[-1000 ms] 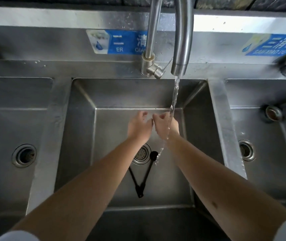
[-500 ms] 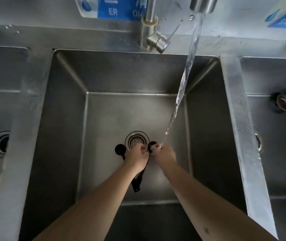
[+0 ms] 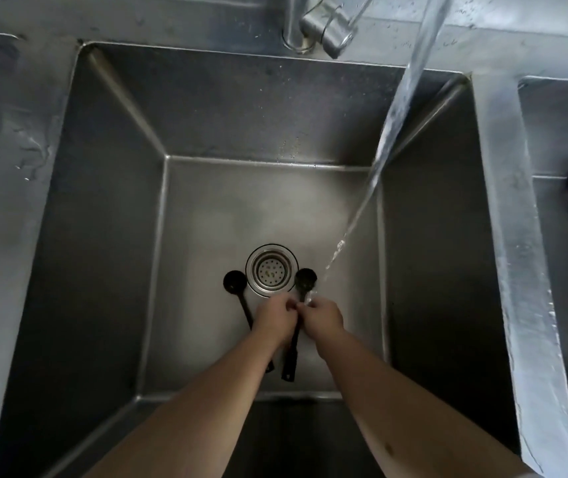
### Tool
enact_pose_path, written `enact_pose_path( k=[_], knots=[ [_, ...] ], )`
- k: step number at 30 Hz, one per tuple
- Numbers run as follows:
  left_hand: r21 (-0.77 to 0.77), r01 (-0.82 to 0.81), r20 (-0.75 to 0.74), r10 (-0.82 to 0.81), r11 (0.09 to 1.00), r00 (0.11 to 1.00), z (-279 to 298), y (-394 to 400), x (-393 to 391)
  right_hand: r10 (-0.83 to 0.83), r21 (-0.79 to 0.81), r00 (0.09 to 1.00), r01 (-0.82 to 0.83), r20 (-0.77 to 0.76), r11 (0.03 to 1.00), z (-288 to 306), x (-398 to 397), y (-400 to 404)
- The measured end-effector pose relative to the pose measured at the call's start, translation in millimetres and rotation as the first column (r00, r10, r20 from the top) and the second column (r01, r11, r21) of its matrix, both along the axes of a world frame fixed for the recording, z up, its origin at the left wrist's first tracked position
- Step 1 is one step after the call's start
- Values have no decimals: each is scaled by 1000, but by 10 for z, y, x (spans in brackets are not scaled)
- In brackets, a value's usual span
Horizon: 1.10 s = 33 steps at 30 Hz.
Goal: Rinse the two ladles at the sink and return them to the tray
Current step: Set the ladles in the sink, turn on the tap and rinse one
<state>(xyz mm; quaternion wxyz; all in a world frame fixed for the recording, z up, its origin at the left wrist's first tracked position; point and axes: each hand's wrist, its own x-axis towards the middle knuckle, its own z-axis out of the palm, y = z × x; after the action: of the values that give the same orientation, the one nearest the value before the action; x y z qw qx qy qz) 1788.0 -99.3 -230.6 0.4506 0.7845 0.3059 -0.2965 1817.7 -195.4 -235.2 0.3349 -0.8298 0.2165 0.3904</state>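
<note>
Two black ladles lie flat on the sink (image 3: 110,208) floor, bowls flanking the drain (image 3: 271,270), handles running back toward the person. Left ladle (image 3: 235,282) sits left of the drain, its handle passing under the left hand (image 3: 273,319). Right ladle (image 3: 305,280) lies between both hands; right hand (image 3: 322,315) fingers curled near its handle, actual grip unclear. Water stream (image 3: 393,122) lands by the right hand.

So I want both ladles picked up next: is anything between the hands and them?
Nothing visible. Both hands, left and right, are already down at the right ladle by the drain. The left ladle lies bare beside the left hand, its handle running under that wrist. The water lands by the right hand.
</note>
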Motion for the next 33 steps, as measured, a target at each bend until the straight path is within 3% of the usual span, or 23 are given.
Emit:
enact_pose_path(
  k=[3, 6, 11, 16, 21, 26, 28, 31, 33],
  knots=[
    [-74, -69, 13, 71, 995, 997, 234, -8, 21, -85, 133, 996, 88, -26, 987, 333, -19, -102],
    [-131, -204, 38, 210, 970, 977, 527, -16, 85, -228, 325, 964, 260, -135, 909, 779, -70, -207],
    [-280, -288, 87, 323, 916, 942, 1027, -23, 235, -266, 391, 942, 327, -203, 860, 1418, -96, -281],
    [-506, -430, -17, 490, 748, 872, 1435, -38, 342, -274, 430, 948, 318, -163, 845, 1874, -77, -279],
    [-508, -476, -85, 508, 718, 857, 1682, 23, 393, -276, 505, 948, 317, -155, 803, 2135, -49, -321],
    [-401, -472, -151, 452, 785, 879, 1815, 49, 425, -213, 457, 976, 207, -39, 865, 2179, 2, -339],
    [-471, -538, -193, 514, 698, 836, 1861, 34, 421, -175, 453, 984, 166, -21, 876, 2182, 45, -333],
    [-685, -616, -329, 590, 389, 737, 1888, 65, 380, -182, 491, 982, 183, -50, 852, 2179, 123, -354],
    [-773, -572, -341, 580, 275, 740, 1919, 77, 350, -221, 529, 969, 247, -113, 812, 2183, 182, -381]
  ],
)
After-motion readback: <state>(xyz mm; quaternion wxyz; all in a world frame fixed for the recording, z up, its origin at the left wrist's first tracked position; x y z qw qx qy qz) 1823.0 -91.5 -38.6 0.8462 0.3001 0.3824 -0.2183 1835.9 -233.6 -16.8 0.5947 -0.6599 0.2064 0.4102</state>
